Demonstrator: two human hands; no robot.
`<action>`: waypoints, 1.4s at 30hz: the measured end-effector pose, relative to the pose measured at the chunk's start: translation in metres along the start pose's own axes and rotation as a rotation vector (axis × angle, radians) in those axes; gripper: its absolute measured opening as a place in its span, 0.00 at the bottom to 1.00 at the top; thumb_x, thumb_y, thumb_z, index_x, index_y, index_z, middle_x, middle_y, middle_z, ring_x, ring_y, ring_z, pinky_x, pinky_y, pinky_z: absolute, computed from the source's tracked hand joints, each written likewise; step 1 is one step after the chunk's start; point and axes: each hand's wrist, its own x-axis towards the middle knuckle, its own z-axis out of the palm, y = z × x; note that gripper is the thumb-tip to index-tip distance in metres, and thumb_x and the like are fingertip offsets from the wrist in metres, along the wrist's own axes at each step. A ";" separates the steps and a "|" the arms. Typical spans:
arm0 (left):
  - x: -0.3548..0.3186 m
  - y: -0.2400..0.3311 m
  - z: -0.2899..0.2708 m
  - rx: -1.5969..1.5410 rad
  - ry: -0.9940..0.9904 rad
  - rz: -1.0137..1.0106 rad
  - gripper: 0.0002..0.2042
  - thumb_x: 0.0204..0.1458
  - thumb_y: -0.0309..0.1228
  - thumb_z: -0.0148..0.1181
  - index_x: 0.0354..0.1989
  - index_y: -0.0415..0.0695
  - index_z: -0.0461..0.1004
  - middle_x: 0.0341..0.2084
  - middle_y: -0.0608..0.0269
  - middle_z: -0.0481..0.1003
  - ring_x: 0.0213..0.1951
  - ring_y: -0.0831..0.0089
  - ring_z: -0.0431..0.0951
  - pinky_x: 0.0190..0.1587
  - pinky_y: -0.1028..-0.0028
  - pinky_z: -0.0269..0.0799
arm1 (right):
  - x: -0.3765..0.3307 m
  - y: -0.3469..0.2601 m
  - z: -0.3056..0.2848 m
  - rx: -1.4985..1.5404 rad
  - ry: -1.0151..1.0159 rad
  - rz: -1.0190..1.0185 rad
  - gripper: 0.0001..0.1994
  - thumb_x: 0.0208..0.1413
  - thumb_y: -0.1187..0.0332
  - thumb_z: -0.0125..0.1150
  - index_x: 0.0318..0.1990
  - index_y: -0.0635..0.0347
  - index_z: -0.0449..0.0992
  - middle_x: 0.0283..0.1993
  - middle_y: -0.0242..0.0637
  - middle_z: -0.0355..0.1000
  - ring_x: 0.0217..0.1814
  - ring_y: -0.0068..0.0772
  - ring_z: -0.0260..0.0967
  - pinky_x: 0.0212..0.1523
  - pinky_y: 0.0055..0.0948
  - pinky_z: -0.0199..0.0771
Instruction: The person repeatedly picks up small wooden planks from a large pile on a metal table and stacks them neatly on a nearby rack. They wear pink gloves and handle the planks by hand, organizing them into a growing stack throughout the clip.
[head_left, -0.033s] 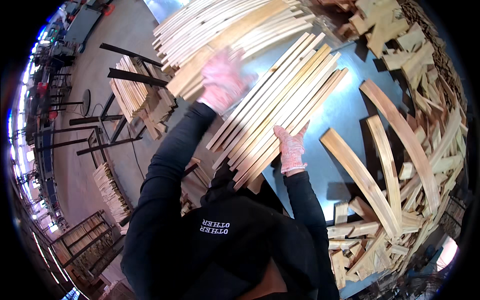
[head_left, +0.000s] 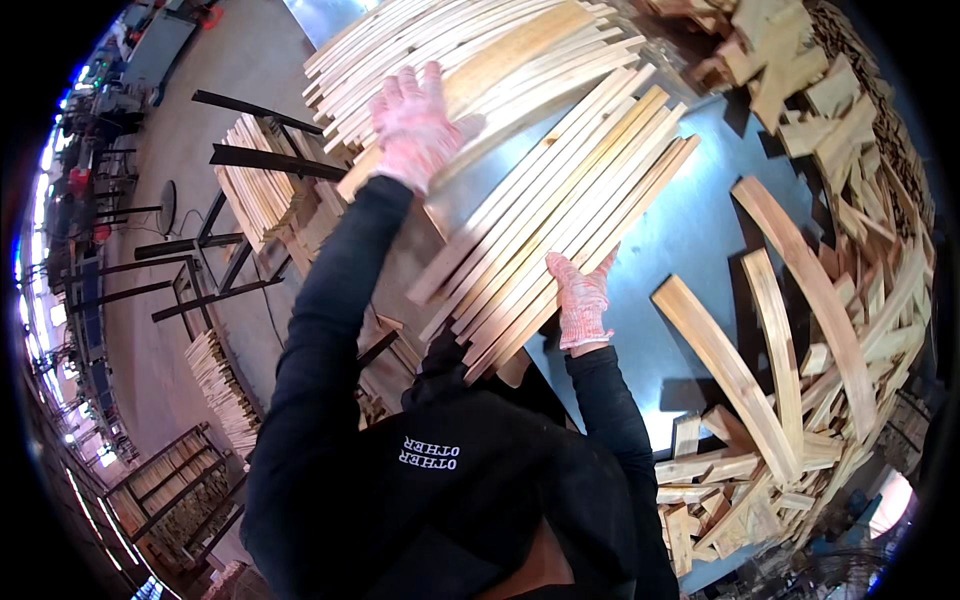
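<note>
The left hand (head_left: 415, 130), in a pale red glove, lies palm down over the near end of the stack (head_left: 385, 55), its fingers spread wide and closed on nothing; whether it presses down cannot be told. The stack is of slim wooden strips side by side, set at the table's upper-left part, its near ends at the edge closest to the person. A wider board (head_left: 515, 48) lies on top, running lengthwise with the strips.

The right hand (head_left: 580, 300), in a matching glove, touches the right side of the bundle (head_left: 570, 200) near its closer end. Its thumb and fingers stand apart; some of the fingers are hidden, so whether they grip cannot be told.

The bundle lies slantwise across the middle of the table (head_left: 625, 345), just beside the stack, with its near ends jutting past the table's near edge. Its leftmost strip is blurred.

To the right, three curved pieces (head_left: 727, 372) lie apart from the bundle, their lower ends resting among the offcuts (head_left: 730, 465). These are heaped along the table's right edge and into its lower corner.

Beyond the near edge, on the floor (head_left: 235, 60), a black rack (head_left: 275, 163) carries more strips (head_left: 250, 190).
</note>
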 end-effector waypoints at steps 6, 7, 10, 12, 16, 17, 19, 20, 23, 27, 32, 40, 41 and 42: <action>0.085 -0.074 0.007 -0.127 -0.476 -0.178 0.39 0.50 0.60 0.61 0.63 0.43 0.63 0.52 0.50 0.71 0.56 0.53 0.71 0.54 0.52 0.70 | 0.020 -0.004 0.141 0.093 0.215 -0.070 0.57 0.48 0.79 0.72 0.76 0.58 0.31 0.62 0.46 0.63 0.57 0.33 0.65 0.61 0.30 0.67; 0.088 -0.084 0.016 -0.123 -0.447 -0.173 0.39 0.49 0.59 0.62 0.63 0.43 0.63 0.52 0.50 0.71 0.56 0.53 0.72 0.54 0.53 0.70 | 0.033 0.012 0.145 0.071 0.207 -0.094 0.42 0.54 0.75 0.68 0.74 0.56 0.49 0.60 0.40 0.69 0.58 0.28 0.68 0.71 0.39 0.56; 0.124 -0.132 0.037 -0.148 -0.460 -0.196 0.40 0.48 0.57 0.63 0.66 0.46 0.62 0.54 0.49 0.70 0.57 0.50 0.71 0.57 0.54 0.68 | 0.081 0.052 0.167 -0.264 -0.057 -0.315 0.30 0.59 0.67 0.63 0.67 0.58 0.60 0.56 0.35 0.74 0.59 0.27 0.70 0.75 0.45 0.45; 0.157 -0.171 0.035 -0.193 -0.488 -0.228 0.39 0.48 0.57 0.63 0.65 0.48 0.64 0.55 0.50 0.70 0.58 0.52 0.71 0.57 0.55 0.68 | 0.097 0.011 0.220 -0.582 -0.093 -0.239 0.34 0.59 0.57 0.64 0.68 0.62 0.57 0.55 0.38 0.76 0.61 0.31 0.70 0.75 0.43 0.46; 0.206 -0.222 0.030 -0.183 -0.431 -0.226 0.37 0.47 0.58 0.62 0.63 0.48 0.67 0.56 0.52 0.70 0.59 0.54 0.70 0.58 0.57 0.69 | 0.141 -0.038 0.290 -0.825 0.006 -0.212 0.66 0.46 0.35 0.69 0.71 0.77 0.31 0.52 0.57 0.76 0.60 0.53 0.71 0.62 0.34 0.67; 0.221 -0.216 0.013 -0.152 -0.452 -0.215 0.37 0.50 0.57 0.60 0.65 0.47 0.65 0.55 0.51 0.71 0.58 0.53 0.71 0.58 0.57 0.69 | 0.152 -0.078 0.297 -1.002 -0.188 -0.124 0.64 0.49 0.32 0.62 0.70 0.79 0.33 0.49 0.58 0.76 0.56 0.54 0.74 0.58 0.36 0.71; 0.238 -0.212 0.011 -0.164 -0.461 -0.083 0.38 0.52 0.57 0.59 0.66 0.47 0.63 0.54 0.51 0.71 0.59 0.54 0.71 0.58 0.57 0.68 | 0.173 -0.119 0.302 -1.248 -0.337 -0.010 0.51 0.52 0.30 0.58 0.66 0.72 0.57 0.47 0.54 0.78 0.52 0.50 0.77 0.52 0.37 0.74; 0.248 -0.216 0.017 -0.170 -0.464 -0.031 0.38 0.52 0.57 0.58 0.67 0.47 0.61 0.54 0.51 0.72 0.59 0.55 0.71 0.58 0.57 0.68 | 0.181 -0.140 0.309 -1.517 -0.397 0.062 0.46 0.54 0.31 0.57 0.63 0.69 0.66 0.47 0.51 0.79 0.52 0.47 0.77 0.51 0.36 0.75; 0.240 -0.228 0.054 -0.025 -0.495 -0.074 0.39 0.54 0.57 0.57 0.68 0.44 0.59 0.53 0.51 0.72 0.58 0.57 0.71 0.60 0.56 0.68 | 0.185 -0.179 0.310 -1.360 -0.390 -0.170 0.34 0.60 0.38 0.55 0.57 0.63 0.75 0.49 0.52 0.78 0.55 0.44 0.76 0.54 0.36 0.74; 0.183 -0.248 0.035 -0.235 0.332 0.010 0.30 0.59 0.49 0.55 0.62 0.39 0.64 0.56 0.49 0.71 0.56 0.61 0.73 0.51 0.61 0.74 | 0.293 -0.237 0.292 -1.551 0.023 -0.660 0.35 0.62 0.42 0.53 0.68 0.58 0.65 0.64 0.52 0.68 0.67 0.53 0.65 0.64 0.41 0.65; -0.035 -0.273 0.055 -0.815 0.238 -1.319 0.33 0.60 0.59 0.50 0.61 0.42 0.65 0.49 0.56 0.75 0.47 0.62 0.78 0.46 0.63 0.78 | 0.425 -0.234 0.268 -1.802 -0.101 -0.763 0.42 0.57 0.38 0.57 0.71 0.57 0.59 0.67 0.55 0.64 0.69 0.54 0.62 0.67 0.42 0.62; -0.043 -0.210 0.048 -1.940 0.406 -1.763 0.43 0.52 0.75 0.40 0.58 0.46 0.69 0.39 0.60 0.76 0.36 0.64 0.75 0.50 0.52 0.74 | 0.384 -0.226 0.292 -1.429 -0.422 -0.770 0.45 0.47 0.46 0.73 0.71 0.50 0.61 0.49 0.46 0.74 0.58 0.46 0.69 0.61 0.41 0.63; -0.062 -0.219 0.049 -2.011 0.514 -1.720 0.40 0.55 0.72 0.41 0.54 0.45 0.71 0.36 0.61 0.75 0.35 0.64 0.74 0.49 0.53 0.74 | 0.363 -0.231 0.291 -1.345 -0.527 -0.791 0.45 0.46 0.47 0.74 0.71 0.50 0.62 0.49 0.46 0.73 0.59 0.46 0.68 0.62 0.42 0.63; -0.072 -0.225 0.047 -2.077 0.616 -1.665 0.37 0.57 0.70 0.42 0.50 0.44 0.72 0.33 0.61 0.74 0.34 0.65 0.74 0.48 0.53 0.74 | 0.337 -0.236 0.291 -1.254 -0.625 -0.810 0.44 0.45 0.48 0.75 0.70 0.51 0.63 0.48 0.45 0.72 0.60 0.47 0.67 0.62 0.43 0.62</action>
